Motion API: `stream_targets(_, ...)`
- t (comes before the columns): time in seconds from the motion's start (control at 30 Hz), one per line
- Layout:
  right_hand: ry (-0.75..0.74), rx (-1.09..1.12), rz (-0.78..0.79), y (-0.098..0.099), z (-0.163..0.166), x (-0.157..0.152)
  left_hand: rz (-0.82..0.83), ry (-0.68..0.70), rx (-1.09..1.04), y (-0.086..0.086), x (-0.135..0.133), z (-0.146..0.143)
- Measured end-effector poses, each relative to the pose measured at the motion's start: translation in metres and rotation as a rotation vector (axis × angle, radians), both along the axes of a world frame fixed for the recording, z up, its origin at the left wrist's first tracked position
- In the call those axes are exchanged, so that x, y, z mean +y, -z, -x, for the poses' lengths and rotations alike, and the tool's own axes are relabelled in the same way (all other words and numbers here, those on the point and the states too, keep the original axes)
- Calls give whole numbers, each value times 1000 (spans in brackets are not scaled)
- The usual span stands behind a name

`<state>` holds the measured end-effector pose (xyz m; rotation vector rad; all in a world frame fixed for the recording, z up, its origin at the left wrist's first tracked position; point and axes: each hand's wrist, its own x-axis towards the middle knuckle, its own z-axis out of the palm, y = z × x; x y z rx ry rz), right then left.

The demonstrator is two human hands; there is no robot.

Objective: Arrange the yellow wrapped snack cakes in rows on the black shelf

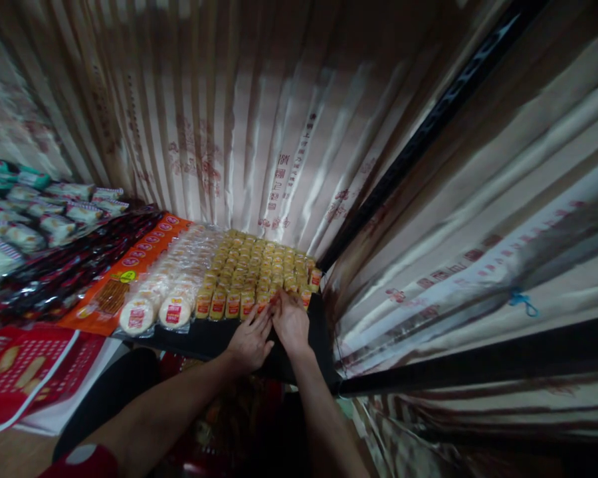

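Note:
Small yellow snack packs (232, 303) with red-and-white labels stand upright in close rows on a black tabletop (194, 337). My left hand (252, 340) lies at the front row, its fingers stretched forward and touching the packs. Beside it, my right hand (290, 323) has its fingers bent together around one of the front-row packs, which they mostly hide. My hands are close together, fingertips nearly meeting. To the left of the packs lie rows of round white crackers (175, 309) in clear wrappers.
Further left are an orange snack bag (110, 292), dark shiny wrapped sticks (87, 255) and white wrapped snacks (57, 226). A red bag (27, 372) with a white handle stands at lower left. Pleated printed curtains (259, 133) and a black pole (403, 169) stand behind and right.

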<state>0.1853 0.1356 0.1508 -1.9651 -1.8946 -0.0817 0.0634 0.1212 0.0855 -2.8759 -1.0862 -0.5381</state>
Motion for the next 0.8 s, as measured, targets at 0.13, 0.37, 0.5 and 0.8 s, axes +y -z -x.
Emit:
stream_targets(0.13, -9, -35, 26, -5, -6, 4, 7, -6, 50, 0, 1, -1)
stream_targets(0.37, -30, -68, -8, -11, -4, 20, 10, -29, -18, 2, 1, 4)
stream_targets(0.5, -84, -77, 82, -16, -4, 26, 2, -33, -44, 3, 1, 3)
stream_targets(0.8, -99, -68, 123, -11, -4, 39, -8, -35, -75, 7, 1, 3)
